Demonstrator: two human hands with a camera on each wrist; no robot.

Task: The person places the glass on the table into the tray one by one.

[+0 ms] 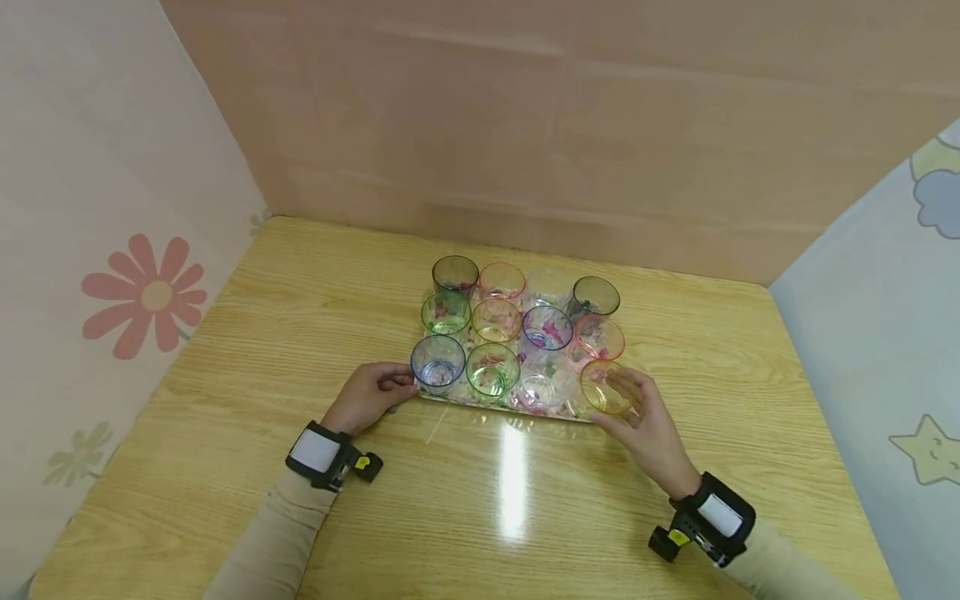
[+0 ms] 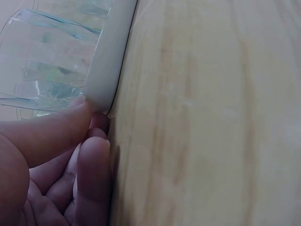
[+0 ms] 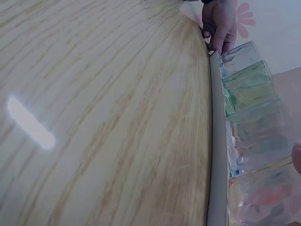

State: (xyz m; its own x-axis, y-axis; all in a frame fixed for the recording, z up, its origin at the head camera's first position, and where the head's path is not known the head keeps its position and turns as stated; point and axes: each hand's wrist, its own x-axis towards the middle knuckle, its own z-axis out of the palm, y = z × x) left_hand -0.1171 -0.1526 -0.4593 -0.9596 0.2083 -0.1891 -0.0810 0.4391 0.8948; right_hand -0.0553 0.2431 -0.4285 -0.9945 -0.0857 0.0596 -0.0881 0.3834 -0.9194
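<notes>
A flat tray (image 1: 468,403) with a flowery base and pale rim carries several clear tinted cups in rows. My left hand (image 1: 369,397) pinches the tray's front left corner; the left wrist view shows its thumb (image 2: 56,129) against the pale rim with other fingers curled below. Beside that corner stands a blue cup (image 1: 438,367). My right hand (image 1: 647,427) is around the yellow cup (image 1: 597,398) at the front right, with fingers along its right side and the thumb in front, by the tray edge. The right wrist view catches only fingertips (image 3: 297,157) near that cup's rim.
Behind the front row are green (image 1: 446,315), orange (image 1: 497,321), purple-blue (image 1: 547,328), pink (image 1: 600,337) and dark grey (image 1: 596,293) cups. The wooden table (image 1: 420,517) meets a brown back wall (image 1: 525,167) and patterned side walls. A light reflection lies before the tray.
</notes>
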